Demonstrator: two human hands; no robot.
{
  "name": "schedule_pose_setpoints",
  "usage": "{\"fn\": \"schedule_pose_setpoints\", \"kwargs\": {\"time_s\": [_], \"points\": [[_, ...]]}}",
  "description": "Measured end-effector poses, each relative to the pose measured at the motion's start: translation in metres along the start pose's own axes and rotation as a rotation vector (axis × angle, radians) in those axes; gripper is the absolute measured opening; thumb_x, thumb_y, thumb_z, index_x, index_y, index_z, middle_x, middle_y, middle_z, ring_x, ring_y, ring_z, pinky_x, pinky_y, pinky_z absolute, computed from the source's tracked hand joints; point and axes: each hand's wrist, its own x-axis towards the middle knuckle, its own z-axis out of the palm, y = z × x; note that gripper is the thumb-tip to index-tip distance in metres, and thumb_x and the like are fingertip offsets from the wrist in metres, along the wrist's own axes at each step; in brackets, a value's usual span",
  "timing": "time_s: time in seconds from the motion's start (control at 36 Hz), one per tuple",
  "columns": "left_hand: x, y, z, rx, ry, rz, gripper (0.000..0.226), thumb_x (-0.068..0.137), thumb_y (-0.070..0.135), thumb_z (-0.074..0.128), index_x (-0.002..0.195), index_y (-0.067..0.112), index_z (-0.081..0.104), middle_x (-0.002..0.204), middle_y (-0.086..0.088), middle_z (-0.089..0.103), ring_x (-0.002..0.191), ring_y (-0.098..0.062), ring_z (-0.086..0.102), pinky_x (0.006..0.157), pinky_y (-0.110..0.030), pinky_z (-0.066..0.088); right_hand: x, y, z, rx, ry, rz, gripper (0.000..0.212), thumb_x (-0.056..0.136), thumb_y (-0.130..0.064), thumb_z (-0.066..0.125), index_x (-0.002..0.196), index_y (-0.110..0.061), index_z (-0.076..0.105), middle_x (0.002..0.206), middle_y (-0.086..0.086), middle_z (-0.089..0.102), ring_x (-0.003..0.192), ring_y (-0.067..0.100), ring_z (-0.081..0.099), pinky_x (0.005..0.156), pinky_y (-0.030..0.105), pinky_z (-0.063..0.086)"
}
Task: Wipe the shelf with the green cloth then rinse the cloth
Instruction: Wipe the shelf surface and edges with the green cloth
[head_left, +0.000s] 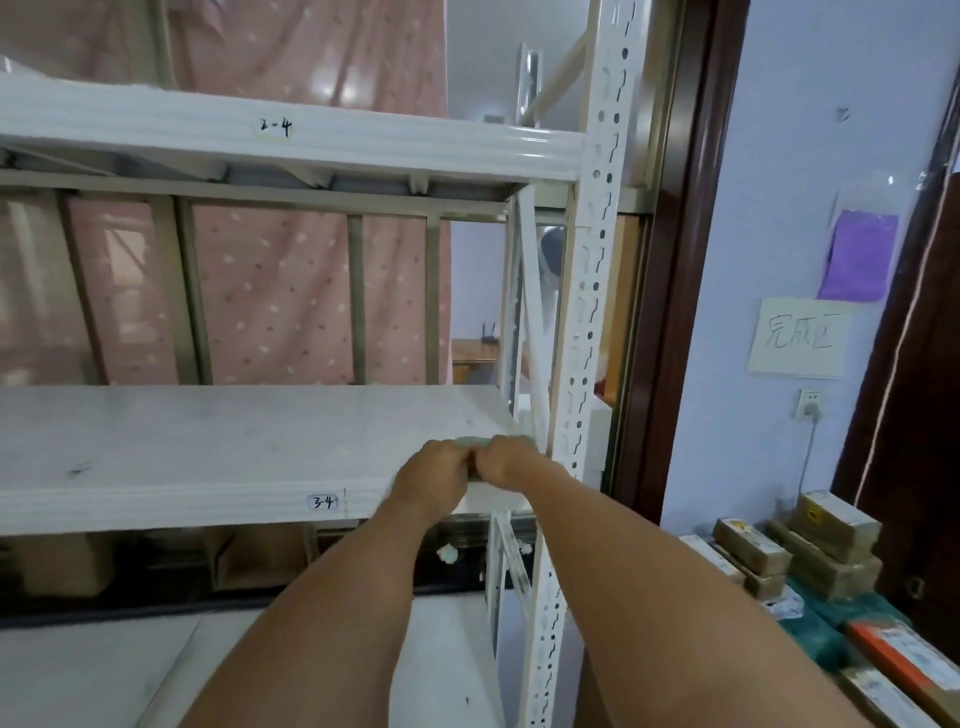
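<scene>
The white shelf board (208, 441) labelled 3-4 runs across the middle of the view. At its right front corner both hands meet over the green cloth (470, 442), of which only a pale green edge shows above the knuckles. My left hand (434, 470) grips the cloth from the left and my right hand (506, 462) grips it from the right, fingers curled. Most of the cloth is hidden under the hands.
A white perforated upright post (587, 312) stands just right of the hands. Another shelf (285, 140) labelled 2-4 sits above. Pink curtain hangs behind. Stacked boxes (826, 551) lie on the floor at right, near a dark door frame (685, 260).
</scene>
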Motion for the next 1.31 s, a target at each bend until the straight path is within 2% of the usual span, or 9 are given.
{"fn": "schedule_pose_setpoints", "kwargs": {"time_s": [0.14, 0.22, 0.31, 0.39, 0.53, 0.58, 0.67, 0.81, 1.31], "points": [[-0.009, -0.003, 0.011, -0.027, 0.162, -0.109, 0.028, 0.101, 0.015, 0.051, 0.087, 0.008, 0.074, 0.084, -0.008, 0.069, 0.082, -0.024, 0.059, 0.074, -0.042, 0.052, 0.017, 0.006, -0.001, -0.075, -0.037, -0.012, 0.03, 0.097, -0.033, 0.042, 0.106, -0.008, 0.057, 0.115, 0.011, 0.061, 0.1, 0.029, 0.06, 0.093, 0.042, 0.051], [-0.016, -0.004, 0.013, -0.024, 0.243, -0.126, 0.033, 0.103, 0.023, 0.054, 0.083, 0.005, 0.072, 0.082, -0.009, 0.068, 0.083, -0.023, 0.053, 0.075, -0.042, 0.048, 0.032, 0.009, 0.009, -0.078, 0.025, -0.006, 0.044, 0.091, -0.041, 0.048, 0.114, -0.005, 0.058, 0.108, 0.01, 0.06, 0.095, 0.03, 0.061, 0.088, 0.043, 0.054], [-0.018, -0.007, 0.01, -0.002, 0.253, -0.132, 0.033, 0.102, 0.022, 0.057, 0.08, 0.003, 0.073, 0.082, -0.011, 0.069, 0.085, -0.026, 0.055, 0.077, -0.045, 0.049, 0.028, 0.005, 0.007, -0.034, 0.047, 0.028, 0.055, 0.088, -0.045, 0.054, 0.128, -0.008, 0.047, 0.121, 0.012, 0.053, 0.11, 0.035, 0.057, 0.093, 0.048, 0.051], [-0.02, -0.012, 0.004, 0.054, 0.26, -0.148, 0.027, 0.102, 0.019, 0.056, 0.092, 0.004, 0.075, 0.096, -0.01, 0.07, 0.1, -0.027, 0.057, 0.085, -0.041, 0.05, 0.042, 0.007, 0.015, -0.096, 0.029, 0.013, 0.065, 0.082, -0.045, 0.034, 0.135, -0.009, 0.043, 0.133, 0.013, 0.048, 0.117, 0.039, 0.05, 0.094, 0.054, 0.046], [-0.037, -0.036, -0.012, 0.216, 0.299, -0.131, 0.028, 0.103, 0.025, 0.052, 0.101, 0.008, 0.074, 0.102, -0.005, 0.068, 0.106, -0.023, 0.056, 0.087, -0.038, 0.051, 0.033, 0.001, 0.018, -0.06, 0.007, -0.046, 0.026, 0.101, -0.026, 0.029, 0.109, -0.015, 0.051, 0.11, 0.015, 0.059, 0.109, 0.038, 0.056, 0.096, 0.055, 0.044], [-0.047, -0.048, -0.02, 0.315, 0.325, -0.14, 0.03, 0.105, 0.026, 0.047, 0.102, 0.01, 0.073, 0.103, -0.005, 0.067, 0.101, -0.023, 0.057, 0.089, -0.038, 0.05, 0.039, -0.001, 0.022, -0.048, 0.001, -0.052, 0.032, 0.1, -0.029, 0.031, 0.116, -0.011, 0.052, 0.126, 0.018, 0.057, 0.118, 0.039, 0.052, 0.102, 0.058, 0.038], [-0.064, -0.065, -0.033, 0.404, 0.388, -0.197, 0.03, 0.106, 0.026, 0.043, 0.104, 0.011, 0.069, 0.102, -0.006, 0.066, 0.096, -0.023, 0.058, 0.089, -0.039, 0.051, 0.045, -0.004, 0.032, -0.054, 0.017, -0.019, 0.065, 0.095, -0.046, 0.024, 0.153, -0.016, 0.028, 0.162, 0.012, 0.02, 0.145, 0.042, 0.02, 0.116, 0.062, 0.014], [-0.094, -0.103, -0.055, 0.46, 0.41, -0.181, 0.025, 0.104, 0.028, 0.05, 0.102, 0.011, 0.068, 0.1, -0.007, 0.065, 0.094, -0.025, 0.058, 0.085, -0.04, 0.051, 0.043, -0.02, 0.044, -0.104, 0.051, 0.007, 0.079, 0.09, -0.067, 0.004, 0.159, -0.029, 0.002, 0.167, -0.004, -0.003, 0.152, 0.033, 0.002, 0.116, 0.058, 0.003], [-0.095, -0.123, -0.067, 0.472, 0.448, -0.064, 0.017, 0.096, 0.023, 0.055, 0.083, 0.013, 0.059, 0.083, -0.005, 0.058, 0.08, -0.026, 0.053, 0.073, -0.042, 0.047, 0.017, -0.12, 0.077, -0.143, 0.123, -0.335, 0.06, 0.104, -0.046, 0.006, 0.16, -0.023, 0.009, 0.166, -0.005, 0.006, 0.152, 0.014, 0.007, 0.123, 0.043, 0.006]]}}
